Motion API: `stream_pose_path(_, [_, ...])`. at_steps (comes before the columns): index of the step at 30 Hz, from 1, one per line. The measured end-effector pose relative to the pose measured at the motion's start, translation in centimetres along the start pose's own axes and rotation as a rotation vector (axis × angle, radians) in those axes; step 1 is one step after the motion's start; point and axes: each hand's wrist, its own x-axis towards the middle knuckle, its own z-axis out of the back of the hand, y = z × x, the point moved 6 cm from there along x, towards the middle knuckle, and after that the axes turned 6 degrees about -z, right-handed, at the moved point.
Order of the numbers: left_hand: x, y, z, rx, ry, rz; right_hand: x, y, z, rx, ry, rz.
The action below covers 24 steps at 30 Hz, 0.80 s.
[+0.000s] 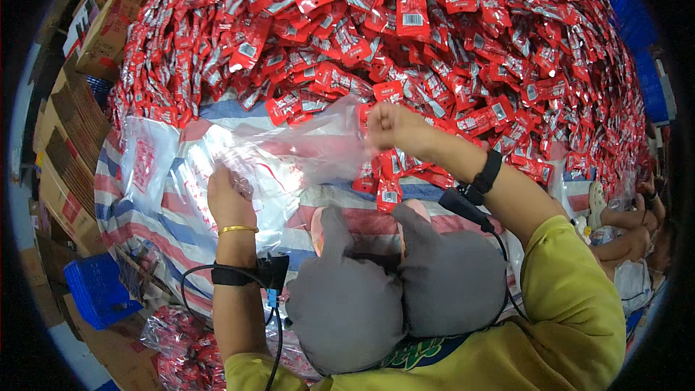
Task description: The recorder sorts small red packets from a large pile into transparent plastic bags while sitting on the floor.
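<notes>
A clear plastic bag (304, 148) stretches between my two hands, thin and wrinkled. My right hand (391, 128) is closed like a fist at its raised right end, slightly blurred. At the left, the curled fingers of my left hand (230, 192) pinch the plastic; the fingertips are partly hidden. Beneath lie flat plastic bags with red print (271, 210), shiny under the light. Small red packets (387, 174) lie just below my right hand, at the near edge of a huge heap of red packets (434, 43).
A striped red, white and blue sheet (148, 210) lies under everything. Cardboard boxes (72, 152) and a blue crate (100, 291) stand at the left. Bagged red packets (184, 351) sit at lower left. At the far right are another person's legs (626, 242).
</notes>
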Motion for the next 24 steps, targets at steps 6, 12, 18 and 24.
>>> stream_pose_path(6, [1.4, 1.1, -3.9, -0.083, 0.117, -0.053, 0.3, -0.6, 0.4, -0.871, -0.394, 0.25])
stream_pose_path(12, [-2.8, -2.6, -10.3, -0.063, 0.526, -0.184, 6.7, -0.9, -5.0, -0.433, 0.15, 0.045])
stream_pose_path(18, [-2.7, -10.2, -9.0, 0.376, 0.502, -0.854, 4.9, -1.8, -13.4, 0.013, 0.791, -0.054])
stream_pose_path(24, [3.1, -2.8, -8.5, 0.991, 0.538, -0.968, 7.1, -12.4, 7.0, -0.495, -0.861, 0.08])
